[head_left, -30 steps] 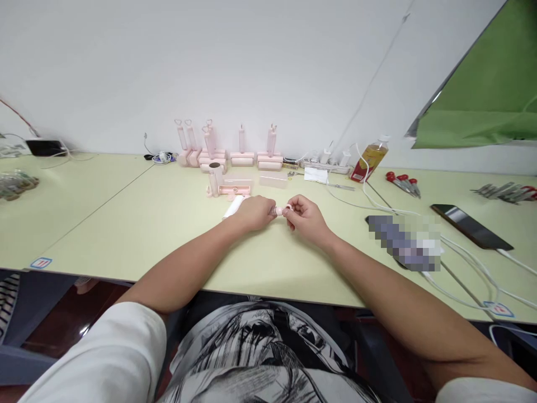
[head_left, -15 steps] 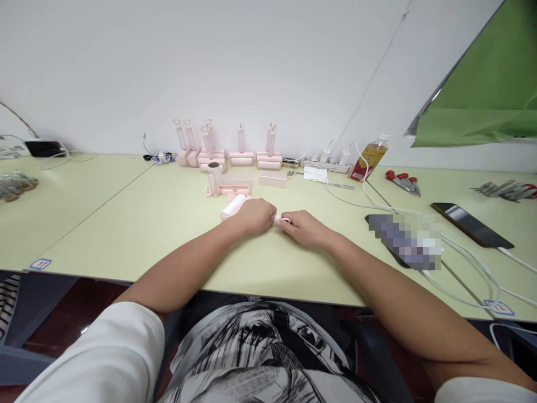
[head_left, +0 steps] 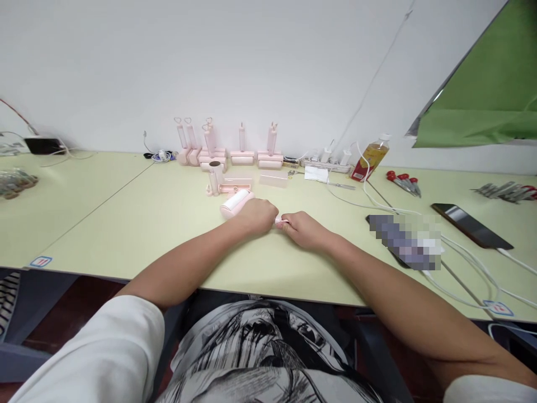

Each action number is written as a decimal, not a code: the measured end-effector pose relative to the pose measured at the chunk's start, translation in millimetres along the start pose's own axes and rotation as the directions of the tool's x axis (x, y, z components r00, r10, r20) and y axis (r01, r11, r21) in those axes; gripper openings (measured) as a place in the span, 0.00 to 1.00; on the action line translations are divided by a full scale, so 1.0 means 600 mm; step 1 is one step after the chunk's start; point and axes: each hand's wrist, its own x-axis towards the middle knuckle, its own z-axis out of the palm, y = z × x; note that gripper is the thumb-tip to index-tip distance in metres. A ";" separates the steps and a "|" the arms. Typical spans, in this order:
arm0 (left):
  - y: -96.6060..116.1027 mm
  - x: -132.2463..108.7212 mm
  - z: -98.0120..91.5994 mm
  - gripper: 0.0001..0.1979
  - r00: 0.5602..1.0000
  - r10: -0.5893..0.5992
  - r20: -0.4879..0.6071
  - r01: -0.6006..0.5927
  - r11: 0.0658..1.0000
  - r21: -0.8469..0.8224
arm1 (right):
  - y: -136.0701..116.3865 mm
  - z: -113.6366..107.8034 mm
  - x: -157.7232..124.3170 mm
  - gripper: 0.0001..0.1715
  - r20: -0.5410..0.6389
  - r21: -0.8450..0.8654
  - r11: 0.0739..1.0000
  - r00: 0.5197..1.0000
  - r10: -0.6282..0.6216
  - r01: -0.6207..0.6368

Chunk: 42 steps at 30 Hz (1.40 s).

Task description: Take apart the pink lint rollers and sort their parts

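A pink lint roller with a white roll [head_left: 237,201] is tilted just above or on the table, its roll end to the left. My left hand [head_left: 260,215] is closed around its handle, which the fingers mostly hide. Against it, my right hand [head_left: 305,228] pinches the pale pink handle end [head_left: 280,220] with its small loop. Behind them lie a pink open case [head_left: 235,189], a clear cover [head_left: 273,179] and an upright handle piece beside a cardboard-cored roll [head_left: 215,178].
Several assembled pink lint rollers [head_left: 242,158] stand along the wall. To the right are a power strip [head_left: 331,165], a drink bottle [head_left: 370,158], red-handled tools [head_left: 403,183], a phone on a cable [head_left: 470,225] and a blurred phone [head_left: 403,243]. White cables cross the table's right side.
The roller's roll end has turned slightly, showing more of its pink underside. Both hands keep their grip in nearly the same place; less of the handle end shows between them.
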 end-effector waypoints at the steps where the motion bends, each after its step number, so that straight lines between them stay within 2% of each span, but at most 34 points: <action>1: 0.000 0.000 0.000 0.08 1.000 -0.005 -0.008 0.005 1.000 -0.006 | 0.000 0.002 0.001 0.19 -0.017 0.024 1.000 1.000 0.003 -0.003; 8: 0.002 -0.004 -0.006 0.10 0.998 -0.069 -0.009 0.068 0.998 -0.016 | -0.001 0.014 0.000 0.20 -0.096 0.151 0.988 0.995 0.018 -0.003; 12: 0.002 0.000 -0.004 0.10 0.999 -0.031 -0.016 0.031 1.000 -0.006 | -0.002 0.010 0.001 0.27 -0.013 0.351 0.936 1.000 0.022 -0.016; 14: 0.004 0.001 -0.007 0.11 0.997 -0.037 -0.071 0.037 0.999 -0.006 | -0.003 0.006 0.002 0.31 0.018 0.496 0.867 0.999 0.051 -0.053; 16: 0.004 -0.003 -0.017 0.12 0.986 -0.030 -0.166 0.029 1.000 -0.006 | -0.004 0.002 0.003 0.33 -0.008 0.575 0.815 0.995 0.095 -0.073; 18: -0.002 -0.014 -0.032 0.15 0.963 0.019 -0.268 -0.023 1.000 -0.014 | -0.001 -0.002 0.004 0.33 -0.097 0.551 0.834 0.989 0.113 -0.042; 20: -0.021 -0.027 -0.050 0.22 0.932 0.051 -0.359 -0.075 0.996 -0.054 | 0.004 -0.007 0.005 0.34 -0.201 0.463 0.886 0.974 0.103 0.002; 21: -0.035 -0.033 -0.057 0.25 0.915 0.013 -0.402 -0.060 0.993 -0.104 | 0.007 -0.009 0.005 0.35 -0.245 0.416 0.909 0.965 0.095 0.016; 22: -0.053 -0.037 -0.064 0.25 0.892 -0.088 -0.444 0.004 0.982 -0.187 | 0.010 -0.013 0.004 0.35 -0.277 0.380 0.925 0.957 0.090 0.023; 23: -0.071 -0.038 -0.068 0.25 0.845 -0.238 -0.479 0.096 0.948 -0.302 | 0.013 -0.016 0.004 0.35 -0.299 0.357 0.934 0.950 0.090 0.024; 24: -0.090 -0.038 -0.069 0.26 0.787 -0.387 -0.481 0.164 0.883 -0.440 | 0.016 -0.019 0.004 0.34 -0.314 0.347 0.938 0.945 0.092 0.024; 25: -0.108 -0.036 -0.068 0.27 0.751 -0.509 -0.421 0.199 0.782 -0.591 | 0.018 -0.023 0.004 0.33 -0.318 0.342 0.939 0.943 0.092 0.024; 26: -0.123 -0.033 -0.065 0.27 0.767 -0.567 -0.300 0.205 0.660 -0.723 | 0.020 -0.026 0.004 0.32 -0.312 0.339 0.940 0.946 0.091 0.021; 27: -0.134 -0.029 -0.059 0.28 0.816 -0.554 -0.167 0.196 0.537 -0.821 | 0.022 -0.028 0.004 0.31 -0.293 0.337 0.941 0.952 0.090 0.015; 29: -0.142 -0.020 -0.043 0.27 0.902 -0.431 0.021 0.184 0.338 -0.923 | 0.026 -0.030 0.004 0.26 -0.236 0.320 0.947 0.968 0.086 -0.006; 31: -0.134 -0.012 -0.025 0.27 0.934 -0.349 0.080 0.180 0.265 -0.947 | 0.029 -0.028 0.005 0.20 -0.180 0.283 0.958 0.980 0.088 -0.034; 33: -0.115 -0.007 -0.011 0.27 0.941 -0.328 0.087 0.191 0.300 -0.935 | 0.030 -0.026 0.004 0.18 -0.119 0.236 0.971 0.990 0.072 -0.042; 37: -0.081 0.014 -0.007 0.24 0.955 -0.285 0.086 0.215 0.460 -0.862 | 0.029 -0.024 0.002 0.15 -0.010 0.170 0.984 0.999 0.047 -0.044; 39: -0.082 0.040 -0.019 0.25 0.963 -0.257 0.080 0.202 0.494 -0.845 | 0.029 -0.024 0.003 0.13 -0.010 0.251 0.961 0.993 0.119 -0.113; 42: -0.107 0.107 -0.043 0.30 0.972 -0.233 -0.004 0.118 0.508 -0.853 | 0.031 -0.025 0.010 0.12 -0.043 0.501 0.836 0.958 0.282 -0.224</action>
